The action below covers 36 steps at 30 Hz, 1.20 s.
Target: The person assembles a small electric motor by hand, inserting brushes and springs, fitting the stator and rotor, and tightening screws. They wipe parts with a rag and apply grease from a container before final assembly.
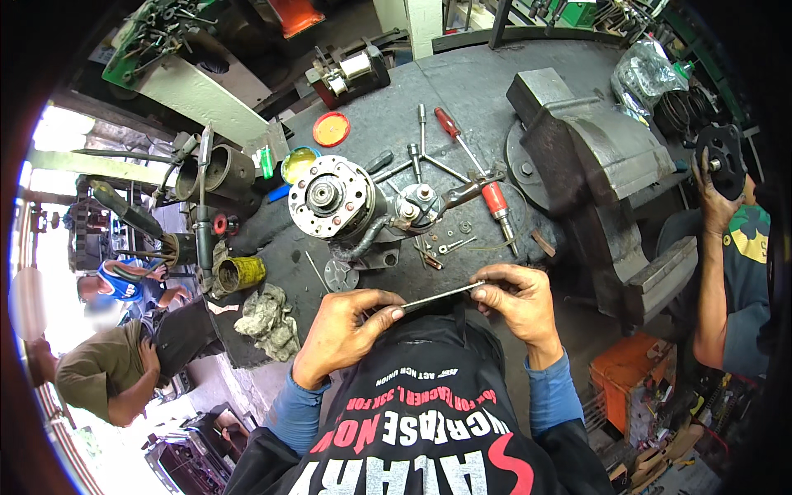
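Note:
A thin grey metal rod (441,294) spans the gap between my hands, close to my body at the bench's near edge. My left hand (348,332) pinches its left end between thumb and fingers. The other end, a little higher, is pinched by my right hand (521,304). Beyond them on the bench stands a round metal hub assembly (327,198) with a ring of holes in its face. A smaller round metal part (417,206) is beside it. Several small bolts and nuts (445,246) lie nearer to me, and a flat round plate (339,275) rests by my left hand.
A large bench vise (582,165) occupies the right side. A red-handled screwdriver (454,130), a red air tool (498,214) and a T-shaped wrench (422,148) lie mid-bench. At left are a yellow can (239,274) and a rag (269,323). Other people work on both sides.

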{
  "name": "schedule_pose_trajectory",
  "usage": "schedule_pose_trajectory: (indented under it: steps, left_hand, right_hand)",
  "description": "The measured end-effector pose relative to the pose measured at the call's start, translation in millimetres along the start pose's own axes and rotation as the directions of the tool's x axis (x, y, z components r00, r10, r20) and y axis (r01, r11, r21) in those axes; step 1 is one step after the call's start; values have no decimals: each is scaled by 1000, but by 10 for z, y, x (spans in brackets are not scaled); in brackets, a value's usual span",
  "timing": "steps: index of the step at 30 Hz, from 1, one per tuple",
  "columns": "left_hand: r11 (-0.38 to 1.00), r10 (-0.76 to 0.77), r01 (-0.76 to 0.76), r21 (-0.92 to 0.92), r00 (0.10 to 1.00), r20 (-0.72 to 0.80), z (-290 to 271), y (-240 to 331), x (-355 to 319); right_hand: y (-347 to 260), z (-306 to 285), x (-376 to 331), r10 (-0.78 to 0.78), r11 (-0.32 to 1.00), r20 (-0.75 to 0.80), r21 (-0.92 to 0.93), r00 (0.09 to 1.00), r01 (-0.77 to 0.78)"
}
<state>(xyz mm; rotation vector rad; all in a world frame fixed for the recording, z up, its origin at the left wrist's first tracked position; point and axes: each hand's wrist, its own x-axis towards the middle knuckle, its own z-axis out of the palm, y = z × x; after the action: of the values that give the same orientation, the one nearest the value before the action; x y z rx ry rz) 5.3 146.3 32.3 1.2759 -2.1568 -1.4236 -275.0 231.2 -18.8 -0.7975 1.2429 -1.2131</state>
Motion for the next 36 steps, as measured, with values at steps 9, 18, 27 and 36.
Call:
schedule_pose_trajectory:
  steps: [9, 18, 27, 36]
  left_hand:
    - [999, -38, 38, -26, 999, 5, -7, 111, 20]
    - [974, 148, -184, 133, 958, 245, 382, -215, 218]
    - [978, 191, -187, -89, 981, 39, 634, -62, 376]
    - [977, 63, -63, -205, 998, -8, 670, -162, 275]
  right_hand:
    - [46, -122, -57, -39, 995, -44, 93, 998, 43]
    - [205, 49, 11, -59, 990, -164, 115, 985, 79]
    - [211, 218, 45, -97, 993, -128, -80, 987, 87]
    - [256, 273, 47, -90, 977, -138, -206, 986, 61]
